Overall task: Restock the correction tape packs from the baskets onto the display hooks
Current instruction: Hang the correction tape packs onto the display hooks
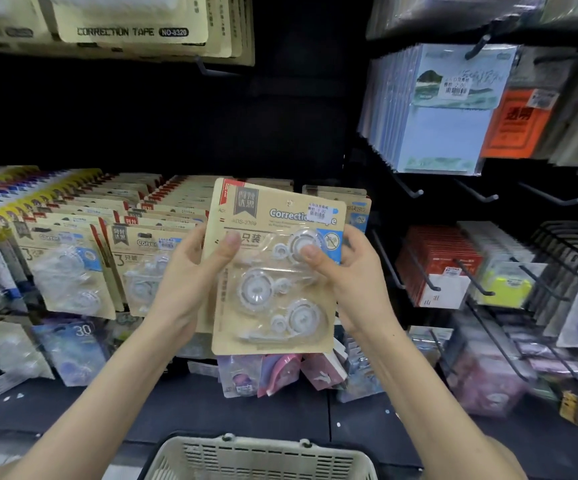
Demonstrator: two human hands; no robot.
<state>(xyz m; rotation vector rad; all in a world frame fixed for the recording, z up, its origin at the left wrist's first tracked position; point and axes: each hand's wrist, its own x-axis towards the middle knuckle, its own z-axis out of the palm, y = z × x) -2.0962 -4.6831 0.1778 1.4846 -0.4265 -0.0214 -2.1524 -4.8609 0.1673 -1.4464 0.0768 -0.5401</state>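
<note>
Before the well-stocked hooks [114,216], both hands, left [190,271] and right [353,275], grip one correction tape pack [273,271] above the basket [256,459], not yet hung, so restocking seems unfinished.

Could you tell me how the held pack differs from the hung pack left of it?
The held pack is alone, gripped by the left hand and right hand; the hung pack hangs fronting a row of packs. Both are tan cards with clear blisters.
</note>
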